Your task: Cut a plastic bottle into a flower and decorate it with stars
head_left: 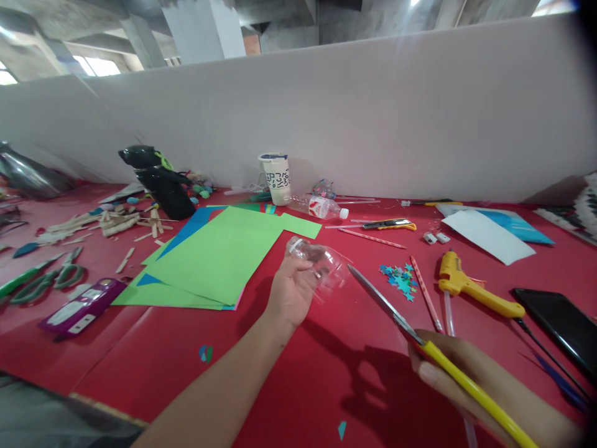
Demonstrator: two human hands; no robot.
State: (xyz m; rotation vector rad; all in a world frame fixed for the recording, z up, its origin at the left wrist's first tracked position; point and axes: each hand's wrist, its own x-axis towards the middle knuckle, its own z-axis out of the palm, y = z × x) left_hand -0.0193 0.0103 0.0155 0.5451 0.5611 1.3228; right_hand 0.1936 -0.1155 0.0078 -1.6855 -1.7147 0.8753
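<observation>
My left hand (295,286) is closed round the neck end of a clear plastic bottle top (324,264), cut off and open on its right side. It is held above the red table. At the lower right, my right hand (459,367) grips yellow-handled scissors (389,309). Their blades look closed together and point up and left, with the tip close to the cut rim of the bottle piece; whether they touch I cannot tell. Part of the handles runs out of view at the bottom.
Green paper sheets (224,255) lie left of my hand. Behind are a cup (276,180), a whole bottle (321,207) and a box cutter (392,224). Blue stars (400,281), a yellow glue gun (476,289) and a black phone (559,326) lie right on the red table (289,398).
</observation>
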